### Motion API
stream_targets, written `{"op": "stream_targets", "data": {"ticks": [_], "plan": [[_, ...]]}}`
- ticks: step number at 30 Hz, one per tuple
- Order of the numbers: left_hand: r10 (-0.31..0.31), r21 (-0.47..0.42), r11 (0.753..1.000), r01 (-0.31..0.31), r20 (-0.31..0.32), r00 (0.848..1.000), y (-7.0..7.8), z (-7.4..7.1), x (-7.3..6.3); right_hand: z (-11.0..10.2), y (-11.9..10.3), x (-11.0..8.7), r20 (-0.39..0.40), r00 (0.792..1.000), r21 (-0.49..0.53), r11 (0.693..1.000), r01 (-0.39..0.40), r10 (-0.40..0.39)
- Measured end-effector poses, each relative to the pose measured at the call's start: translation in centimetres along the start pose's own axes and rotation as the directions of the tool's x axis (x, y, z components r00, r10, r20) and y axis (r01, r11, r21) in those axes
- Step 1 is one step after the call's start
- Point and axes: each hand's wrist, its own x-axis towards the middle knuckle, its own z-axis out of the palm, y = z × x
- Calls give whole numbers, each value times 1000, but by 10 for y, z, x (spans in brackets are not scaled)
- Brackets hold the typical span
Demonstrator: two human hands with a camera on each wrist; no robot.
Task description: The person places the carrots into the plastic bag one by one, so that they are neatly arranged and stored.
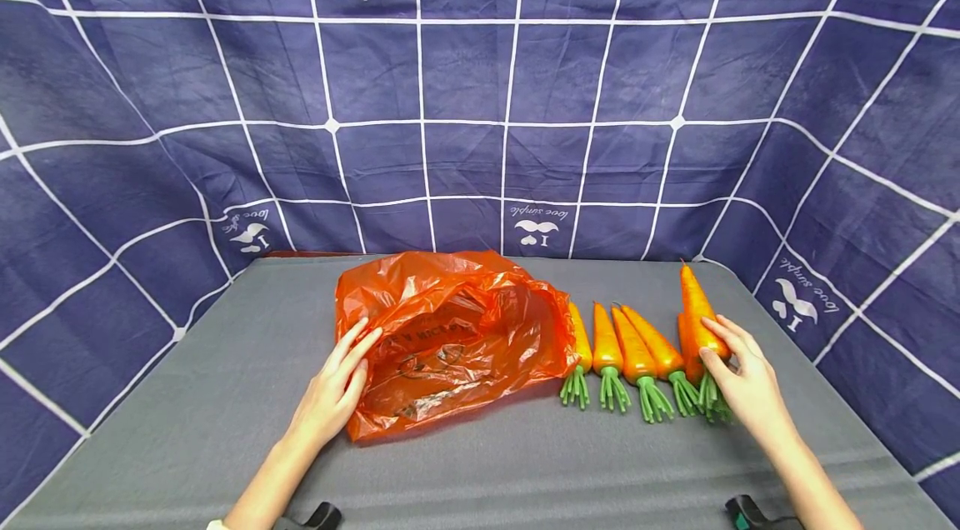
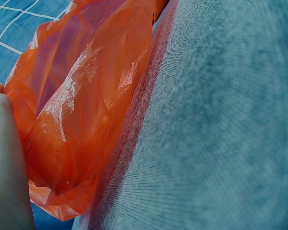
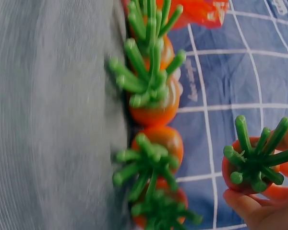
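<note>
One long, smooth orange carrot with green stems was above the grey desk, our right hand pinching its fat end. Our left hand, fingers nearly straight, touched a shiny red plastic bag beside more orange carrots.

Table stands before the hanging cloth. On it, left of centre: bag, left hand at its left edge. Right of bag: row of five carrots, stalk ends toward the person, tips toward the cloth; leftmost partly behind the bag's right edge. Sixth carrot in right hand, above the row's right end.
</note>
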Motion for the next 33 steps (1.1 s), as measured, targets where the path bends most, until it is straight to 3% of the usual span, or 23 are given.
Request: {"op": "stream_targets", "data": {"ticks": [23,29,33], "plan": [[29,-30,999,-30,-14,999,-2,-3,1,22,-63,-20,75,988,193,974,115,-132],[24,-28,999,-24,-10,1000,-1,-2,0,23,-77,-27,115,978,262,955,139,-174],[13,-34,999,-13,-19,1000,-1,2,-1,23,-82,-31,163,964,237,957,170,-211]]}}
